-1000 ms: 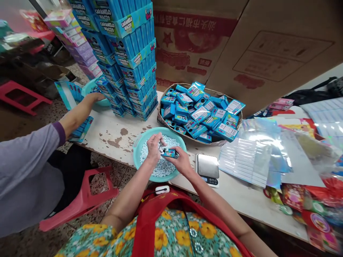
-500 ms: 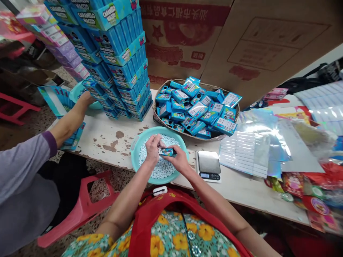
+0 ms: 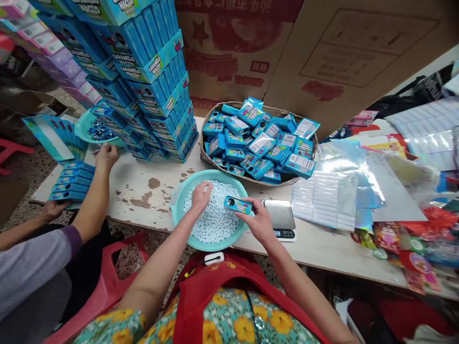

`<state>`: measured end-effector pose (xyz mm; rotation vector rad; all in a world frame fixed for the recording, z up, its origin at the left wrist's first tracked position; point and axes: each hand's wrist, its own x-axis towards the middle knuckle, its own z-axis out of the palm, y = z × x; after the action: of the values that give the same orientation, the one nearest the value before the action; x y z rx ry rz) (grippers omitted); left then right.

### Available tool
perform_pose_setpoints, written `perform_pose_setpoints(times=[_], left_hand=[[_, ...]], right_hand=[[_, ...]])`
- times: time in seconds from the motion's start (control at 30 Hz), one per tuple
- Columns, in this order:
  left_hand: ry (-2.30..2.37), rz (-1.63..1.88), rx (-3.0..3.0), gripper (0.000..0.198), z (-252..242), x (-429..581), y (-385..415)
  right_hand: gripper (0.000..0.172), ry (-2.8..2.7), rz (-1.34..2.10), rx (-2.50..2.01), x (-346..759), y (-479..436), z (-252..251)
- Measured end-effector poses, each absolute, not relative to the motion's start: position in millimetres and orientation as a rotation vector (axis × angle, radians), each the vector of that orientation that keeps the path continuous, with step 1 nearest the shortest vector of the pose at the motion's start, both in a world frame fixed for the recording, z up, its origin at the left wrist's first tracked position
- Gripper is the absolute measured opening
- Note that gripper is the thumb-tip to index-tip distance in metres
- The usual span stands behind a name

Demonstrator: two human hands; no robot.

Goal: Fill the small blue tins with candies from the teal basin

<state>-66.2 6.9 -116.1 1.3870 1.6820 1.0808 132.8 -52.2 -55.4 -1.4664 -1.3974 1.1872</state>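
Observation:
My right hand (image 3: 260,220) grips a small blue candy box (image 3: 238,205) by its right end, tilted above the right side of a turquoise basin (image 3: 174,210). A round window shows near the box's left end. Small pale-blue candies (image 3: 215,224) fill much of the basin. Over the left part of these candies hangs my left hand (image 3: 202,195), its fingers curled together; whatever they hold, if anything, is hidden. A small digital scale (image 3: 278,215) stands just right of the basin, close to my right hand.
Behind the basin, a cardboard tray (image 3: 207,160) holds many blue candy boxes. Tall stacks of boxed packs (image 3: 158,91) rise at left. Beside them, a co-worker's hand (image 3: 108,155) is near another basin (image 3: 83,128). Shiny sheets (image 3: 322,191) lie right of the scale.
My hands have moved apart: the left went back over the candies, the right shifted right with the candy box. The co-worker's hand has drawn back from the far basin.

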Motion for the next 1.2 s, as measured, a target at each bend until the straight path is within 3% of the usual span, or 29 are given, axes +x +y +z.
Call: perform_pose_setpoints(times=[0.07, 0.2, 0.3, 0.43, 0.6, 0.83, 1.2], left_hand=[[1.684, 0.946, 1.507, 0.024, -138.9, -53.1, 9.4], [1.762, 0.615, 1.762, 0.036, -161.7, -21.0, -5.0], [1.754, 0.495, 1.763, 0.033, -166.8, -22.4, -21.4], [1.859, 0.639, 1.481, 0.020, -167.6, -49.8, -28.8], [1.893, 0.803, 1.224, 0.031, -137.4, -62.5, -19.5], [1.152, 1.481, 0.479, 0.025, -62.8, -41.5, -14.6], [1.207, 1.612, 0.405, 0.028, -49.8, -32.8, 2.0]], right_hand=[[0.042, -1.327, 1.194, -1.478, 142.6, -55.2, -49.5], [0.044, -1.265, 1.124, -1.461, 148.6, -54.1, -38.4], [0.043, -1.259, 1.071, -1.492, 143.6, -50.5, -39.8], [0.044, -1.354, 1.110, -1.587, 134.9, -49.0, -54.2], [0.039, -1.527, 1.048, -1.597, 126.5, -50.4, -67.2], [0.031, -1.830, 0.964, -1.575, 101.8, -44.7, -72.5], [0.033, -1.835, 0.938, -1.500, 99.6, -31.6, -58.3]])
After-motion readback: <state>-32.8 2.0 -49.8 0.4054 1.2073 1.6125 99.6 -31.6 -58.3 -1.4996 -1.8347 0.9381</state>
